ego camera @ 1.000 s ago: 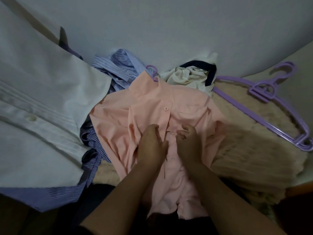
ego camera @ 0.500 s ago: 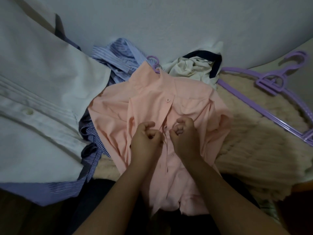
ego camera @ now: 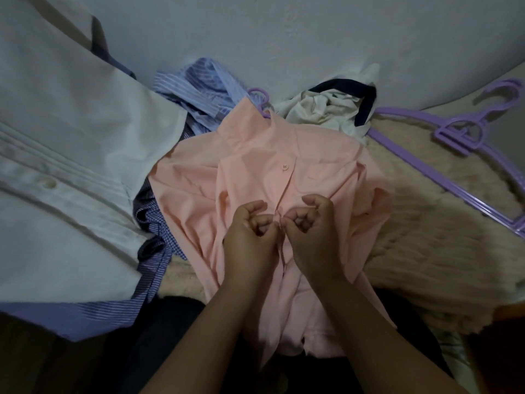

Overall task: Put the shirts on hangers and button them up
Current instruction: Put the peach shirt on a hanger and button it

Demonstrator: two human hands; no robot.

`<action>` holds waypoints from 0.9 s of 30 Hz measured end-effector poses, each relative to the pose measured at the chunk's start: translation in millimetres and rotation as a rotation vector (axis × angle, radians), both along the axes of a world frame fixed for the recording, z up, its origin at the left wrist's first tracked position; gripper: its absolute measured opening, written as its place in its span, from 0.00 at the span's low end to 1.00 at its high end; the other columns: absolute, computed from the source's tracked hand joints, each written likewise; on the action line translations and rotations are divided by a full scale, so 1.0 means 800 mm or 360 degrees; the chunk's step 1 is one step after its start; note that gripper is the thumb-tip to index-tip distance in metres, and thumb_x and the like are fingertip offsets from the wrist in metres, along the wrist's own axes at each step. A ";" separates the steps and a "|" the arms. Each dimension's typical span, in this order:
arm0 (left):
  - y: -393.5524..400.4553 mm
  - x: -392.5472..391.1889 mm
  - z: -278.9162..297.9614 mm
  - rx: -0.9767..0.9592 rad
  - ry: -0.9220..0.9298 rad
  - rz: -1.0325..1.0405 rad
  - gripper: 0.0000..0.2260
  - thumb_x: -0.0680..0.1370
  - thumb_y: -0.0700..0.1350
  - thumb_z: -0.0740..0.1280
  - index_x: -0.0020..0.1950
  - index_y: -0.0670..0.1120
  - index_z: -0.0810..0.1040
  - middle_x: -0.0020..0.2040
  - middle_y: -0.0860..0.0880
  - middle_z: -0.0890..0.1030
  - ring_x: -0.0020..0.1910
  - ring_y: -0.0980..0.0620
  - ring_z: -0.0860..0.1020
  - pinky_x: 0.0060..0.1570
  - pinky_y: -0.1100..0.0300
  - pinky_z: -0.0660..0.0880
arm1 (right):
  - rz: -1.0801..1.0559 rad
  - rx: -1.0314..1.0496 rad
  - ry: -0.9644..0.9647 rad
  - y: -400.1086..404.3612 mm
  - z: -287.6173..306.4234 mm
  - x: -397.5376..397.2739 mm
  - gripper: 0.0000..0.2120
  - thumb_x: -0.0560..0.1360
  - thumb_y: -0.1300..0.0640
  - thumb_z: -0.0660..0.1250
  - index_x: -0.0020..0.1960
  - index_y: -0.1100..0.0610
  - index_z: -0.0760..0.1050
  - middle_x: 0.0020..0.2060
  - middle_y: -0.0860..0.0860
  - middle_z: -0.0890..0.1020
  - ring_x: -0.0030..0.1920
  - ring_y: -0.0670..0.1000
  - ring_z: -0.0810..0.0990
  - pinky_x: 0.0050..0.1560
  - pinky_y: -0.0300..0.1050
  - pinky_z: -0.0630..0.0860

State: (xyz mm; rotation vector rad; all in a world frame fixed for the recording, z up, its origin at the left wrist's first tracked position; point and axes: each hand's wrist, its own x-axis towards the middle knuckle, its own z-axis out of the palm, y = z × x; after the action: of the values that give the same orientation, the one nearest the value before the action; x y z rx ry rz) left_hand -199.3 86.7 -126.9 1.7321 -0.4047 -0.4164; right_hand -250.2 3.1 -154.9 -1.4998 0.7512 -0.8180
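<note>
Now both hands, left hand [ego camera: 250, 237] and right hand [ego camera: 312, 231], pinching the pink shirt [ego camera: 255, 166] placket.

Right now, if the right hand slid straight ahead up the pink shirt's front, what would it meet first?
Probably the fastened button on the pink shirt, just ahead of the right hand. Beyond it lie the collar and the hanger hook. Depth is hard to judge from this one view.

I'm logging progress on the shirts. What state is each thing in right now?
peach shirt: on a hanger, top button fastened, lower placket being worked
left hand: pinching the placket
right hand: pinching the placket
spare purple hangers: bare, lying on the furry blanket
white shirt: buttoned, lying flat
</note>
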 end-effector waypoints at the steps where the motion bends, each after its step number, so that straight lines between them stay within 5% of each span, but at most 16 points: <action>1: -0.001 0.002 -0.001 -0.0012 0.0035 0.0007 0.14 0.75 0.35 0.68 0.57 0.50 0.73 0.41 0.53 0.81 0.37 0.66 0.79 0.37 0.76 0.72 | 0.0020 0.0036 -0.0038 -0.002 0.000 0.000 0.23 0.71 0.73 0.66 0.50 0.47 0.66 0.39 0.54 0.79 0.38 0.44 0.78 0.41 0.33 0.74; 14: -0.004 0.005 -0.016 -0.0040 0.0190 0.0042 0.12 0.76 0.40 0.67 0.55 0.54 0.73 0.41 0.49 0.84 0.44 0.54 0.83 0.50 0.60 0.77 | 0.0057 0.0148 -0.0093 -0.009 -0.006 -0.002 0.22 0.72 0.74 0.65 0.50 0.49 0.67 0.38 0.53 0.78 0.40 0.46 0.78 0.43 0.35 0.75; 20: -0.006 0.006 -0.015 -0.0013 0.0126 0.0012 0.10 0.74 0.37 0.69 0.51 0.49 0.75 0.41 0.47 0.82 0.41 0.53 0.81 0.44 0.64 0.78 | 0.0201 0.0053 0.0033 -0.004 0.008 -0.011 0.14 0.74 0.71 0.64 0.44 0.53 0.77 0.39 0.45 0.80 0.40 0.35 0.79 0.42 0.26 0.72; 27: -0.007 0.012 -0.022 0.0050 -0.0056 -0.0103 0.11 0.73 0.34 0.69 0.52 0.46 0.75 0.41 0.47 0.81 0.39 0.54 0.80 0.43 0.63 0.78 | 0.0279 0.0117 0.0142 -0.006 0.009 -0.014 0.11 0.74 0.67 0.66 0.54 0.60 0.81 0.42 0.42 0.82 0.42 0.31 0.79 0.45 0.23 0.71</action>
State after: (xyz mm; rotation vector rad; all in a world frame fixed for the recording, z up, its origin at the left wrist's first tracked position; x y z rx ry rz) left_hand -189.5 81.0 -144.8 1.7627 -0.4824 -0.4414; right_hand -261.0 -2.0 -147.4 -1.5198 0.6969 -0.5892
